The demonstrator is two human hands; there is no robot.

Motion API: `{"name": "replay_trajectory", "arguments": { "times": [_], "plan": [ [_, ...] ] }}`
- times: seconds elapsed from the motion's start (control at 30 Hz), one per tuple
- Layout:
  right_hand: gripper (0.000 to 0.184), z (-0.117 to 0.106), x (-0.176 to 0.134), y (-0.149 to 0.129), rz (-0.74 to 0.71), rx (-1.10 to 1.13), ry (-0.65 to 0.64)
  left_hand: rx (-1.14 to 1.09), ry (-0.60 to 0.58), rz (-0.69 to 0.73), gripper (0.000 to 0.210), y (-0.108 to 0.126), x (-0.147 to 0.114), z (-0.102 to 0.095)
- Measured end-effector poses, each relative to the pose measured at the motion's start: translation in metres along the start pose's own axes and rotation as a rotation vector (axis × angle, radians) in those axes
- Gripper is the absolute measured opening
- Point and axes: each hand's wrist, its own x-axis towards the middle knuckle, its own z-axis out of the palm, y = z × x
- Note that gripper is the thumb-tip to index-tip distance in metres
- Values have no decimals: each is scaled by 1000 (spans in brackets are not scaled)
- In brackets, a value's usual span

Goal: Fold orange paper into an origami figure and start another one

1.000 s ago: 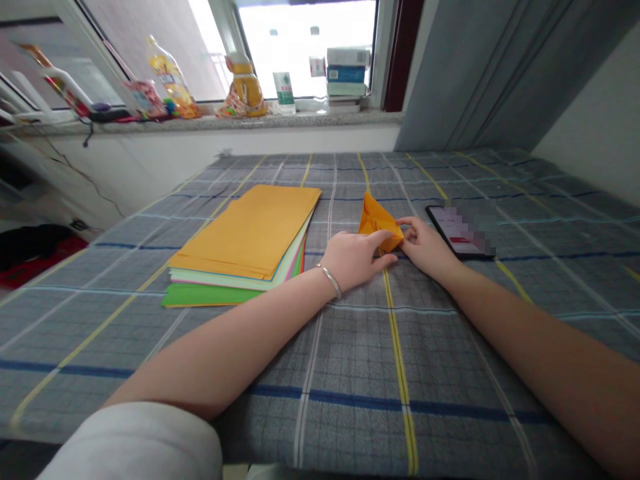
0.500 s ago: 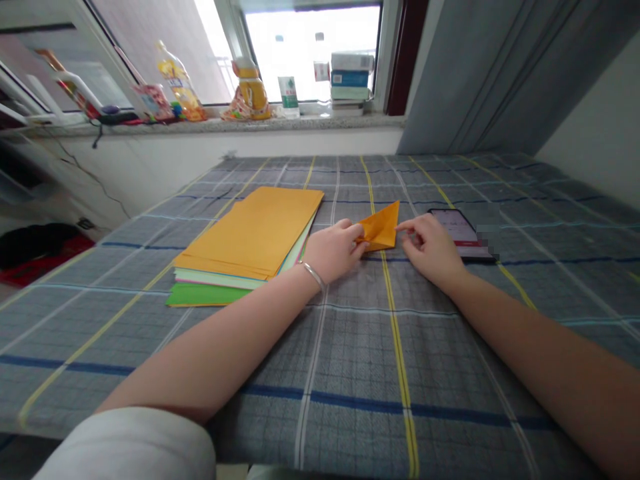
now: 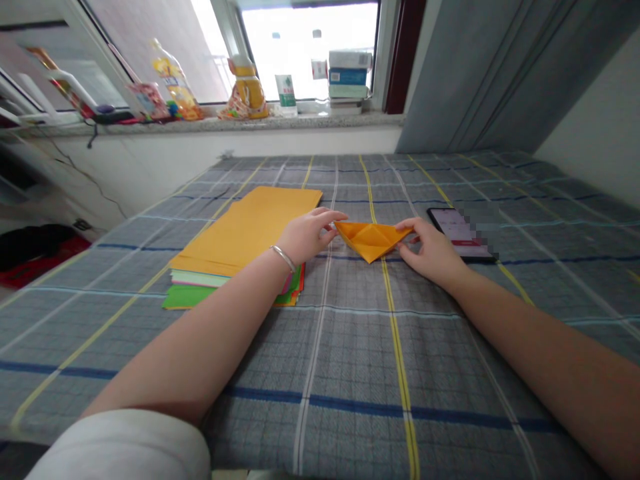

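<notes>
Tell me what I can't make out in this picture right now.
All in the head view:
Underside of the folded orange paper: faces away from the camera.
Part of the paper stack: covered by the left hand and left forearm.
Phone: screen text too small, right side pixelated.
Right forearm: cut off by the right edge.
Lettering on the sill's white-and-green tube: too small and blurred.

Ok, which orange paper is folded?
The small folded paper between the left hand and right hand, creased with pointed corners; the other orange sheets lie flat, piled to its left.
</notes>
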Motion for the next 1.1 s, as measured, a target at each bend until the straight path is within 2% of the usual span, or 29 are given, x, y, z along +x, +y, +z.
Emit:
{"name": "replay_trajectory", "arguments": {
  "times": [0.1, 0.2, 0.3, 0.4, 0.5, 0.67, 0.77, 0.83, 0.97, 1.1],
  "plan": [
    [19, -2, -1, -3, -63, -51, -22, 11, 61, 105, 29, -2, -1, 2],
    [13, -3, -1, -1, -121, -66, -19, 82, 46, 187, 23, -2, -3, 4],
    [6, -5, 0, 1, -193, -90, -23, 172, 9, 142, 29, -1, -4, 6],
    [6, -8, 1, 3, -247, -134, -50, 290, -19, 127, 30, 0, -3, 5],
    [10, -13, 0, 1, -244, -185, -89, 397, -38, 223, 18, -1, -1, 3],
    [10, -17, -3, -3, -185, -246, -126, 350, -41, 290, 21, -3, 1, 4],
    [13, -17, -3, -6, -157, -310, -135, 280, -40, 249, 18, -3, -1, 6],
    [15, -18, -3, -10, -118, -355, -122, 247, -11, 203, 24, -2, -2, 6],
    [20, -22, 0, -17, 72, -452, -56, 189, 91, 84, 53, 2, -3, 1],
    [26, -28, 9, -16, 265, -561, 11, 188, 61, -49, 39, 2, -3, 0]
  ]
}}
